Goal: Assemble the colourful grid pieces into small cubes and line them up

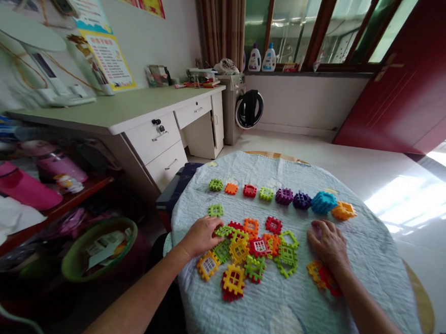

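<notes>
My left hand [202,235] is at the left edge of a loose pile of plastic building pieces, its fingers closed on a flat green notched piece [224,231]. Around it lie a yellow window piece [208,265], a red piece with a white window [259,247] and green frames [287,254]. My right hand [328,243] rests on the cloth to the right of the pile, fingers lying apart and holding nothing. Partly under its forearm are a yellow piece [317,273] and a red piece [331,282]. A single green piece [216,210] lies beyond my left hand.
Along the far side of the round, cloth-covered table [285,303] runs a row of pieces, including a purple block [284,195], a blue block [324,202] and an orange block [344,210]. A desk [151,103] and a cluttered shelf [75,197] stand at left.
</notes>
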A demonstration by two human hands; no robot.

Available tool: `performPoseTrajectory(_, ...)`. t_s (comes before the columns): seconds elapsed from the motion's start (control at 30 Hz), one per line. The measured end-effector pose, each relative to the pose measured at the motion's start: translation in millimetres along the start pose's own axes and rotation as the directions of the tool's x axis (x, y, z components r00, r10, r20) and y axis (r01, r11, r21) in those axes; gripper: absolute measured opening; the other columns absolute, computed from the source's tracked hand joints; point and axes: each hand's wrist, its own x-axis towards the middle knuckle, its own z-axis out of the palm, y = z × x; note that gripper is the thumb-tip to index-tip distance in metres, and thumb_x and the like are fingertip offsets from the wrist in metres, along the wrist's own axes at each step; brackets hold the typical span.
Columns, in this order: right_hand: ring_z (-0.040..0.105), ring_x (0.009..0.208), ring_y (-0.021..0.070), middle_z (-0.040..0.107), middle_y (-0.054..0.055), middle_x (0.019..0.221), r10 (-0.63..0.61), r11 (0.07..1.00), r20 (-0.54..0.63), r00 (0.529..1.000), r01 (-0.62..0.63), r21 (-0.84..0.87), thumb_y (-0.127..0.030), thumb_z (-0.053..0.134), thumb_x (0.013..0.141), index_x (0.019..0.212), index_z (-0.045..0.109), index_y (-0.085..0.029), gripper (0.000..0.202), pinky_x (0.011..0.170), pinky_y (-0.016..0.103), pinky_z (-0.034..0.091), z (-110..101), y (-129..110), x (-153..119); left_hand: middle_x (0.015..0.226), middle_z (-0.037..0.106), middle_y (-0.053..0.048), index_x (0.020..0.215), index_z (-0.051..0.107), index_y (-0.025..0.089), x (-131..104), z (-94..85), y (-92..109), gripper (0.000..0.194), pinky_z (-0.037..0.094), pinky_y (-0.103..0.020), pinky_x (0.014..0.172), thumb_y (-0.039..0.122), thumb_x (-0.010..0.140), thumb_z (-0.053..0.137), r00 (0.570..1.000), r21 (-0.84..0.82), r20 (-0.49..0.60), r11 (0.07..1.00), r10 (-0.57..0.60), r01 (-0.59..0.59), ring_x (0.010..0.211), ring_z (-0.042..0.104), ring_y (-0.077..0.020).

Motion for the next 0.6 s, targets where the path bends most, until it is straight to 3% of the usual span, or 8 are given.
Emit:
performPoseTrajectory(0.07,0.054,0.110,0.0285,0.058,0.008,0.123,0.001,1.000,0.004,1.000,-0.001,0.001,-0.044,0.043,0.086,0.110,0.061,-0.024,0.036,0.093,0.045,0.040,0.6,0.6,0.0,0.087,0.066,-0.003,0.083,0.064,0.019,2.1,-3.1,-2.0,0.009,0.044,-0.028,0.082,0.027,0.081,0.061,1.000,-0.068,-0.020,0.998,-0.016,0.014,0.088,0.060,-0.0183)
performPoseTrajectory(0.17,0.053,0.110,0.0286,0.058,0.008,0.123,0.004,1.000,0.009,1.000,-0.005,0.013,-0.043,0.044,0.085,0.110,0.061,-0.024,0.036,0.093,0.044,0.040,0.1,0.2,-0.4,0.078,0.063,-0.001,0.080,0.063,0.018,7.4,-5.9,-9.7,0.017,0.044,-0.026,0.072,0.032,0.085,0.054,0.996,-0.261,-0.021,0.963,-0.082,0.074,0.075,0.058,-0.0150)
performPoseTrajectory(0.3,0.053,0.110,0.0289,0.059,0.008,0.122,0.008,1.000,0.008,1.000,-0.008,0.018,-0.042,0.044,0.085,0.110,0.061,-0.023,0.036,0.093,0.045,0.039,-2.0,-1.7,-1.0,0.067,0.057,0.004,0.109,0.058,0.017,14.8,-6.0,-19.4,0.028,0.044,-0.024,0.060,0.029,0.085,0.052,0.982,-0.436,0.035,0.881,-0.187,0.183,0.060,0.054,-0.0123)
performPoseTrajectory(0.37,0.053,0.110,0.0290,0.058,0.008,0.123,0.009,1.000,0.013,1.000,-0.009,0.017,-0.042,0.043,0.086,0.110,0.061,-0.023,0.036,0.093,0.045,0.040,-2.7,-2.3,-1.0,0.077,0.062,0.001,0.113,0.056,0.017,15.5,-7.5,-19.6,0.030,0.047,-0.025,0.068,0.021,0.083,0.052,0.980,-0.360,-0.017,0.915,-0.199,0.180,0.068,0.058,-0.0129)
performPoseTrajectory(0.47,0.053,0.110,0.0287,0.058,0.008,0.123,0.006,1.000,0.021,1.000,-0.007,0.019,-0.042,0.043,0.086,0.110,0.061,-0.023,0.035,0.095,0.046,0.039,-2.7,-2.3,-0.7,0.107,0.063,-0.007,0.110,0.058,0.018,11.2,-10.9,-13.9,0.032,0.046,-0.032,0.092,0.014,0.079,0.057,0.967,-0.127,-0.199,0.982,-0.162,0.138,0.097,0.059,-0.0185)
performPoseTrajectory(0.53,0.053,0.110,0.0287,0.058,0.008,0.124,0.008,1.000,0.026,1.000,-0.009,0.019,-0.042,0.043,0.086,0.111,0.061,-0.024,0.035,0.094,0.046,0.040,-2.3,-1.9,-0.5,0.111,0.061,-0.009,0.109,0.060,0.018,6.7,-11.1,-8.5,0.032,0.043,-0.036,0.098,0.020,0.077,0.064,0.958,0.002,-0.248,0.989,-0.142,0.147,0.106,0.056,-0.0231)
performPoseTrajectory(0.6,0.053,0.110,0.0289,0.057,0.008,0.124,0.011,1.000,0.029,1.000,-0.011,0.015,-0.043,0.043,0.087,0.111,0.061,-0.024,0.036,0.094,0.046,0.040,-1.7,-1.3,-0.2,0.108,0.062,-0.010,0.107,0.060,0.018,2.8,-8.2,-3.1,0.037,0.043,-0.039,0.097,0.031,0.075,0.070,0.959,0.084,-0.228,0.978,-0.168,0.191,0.105,0.055,-0.0261)
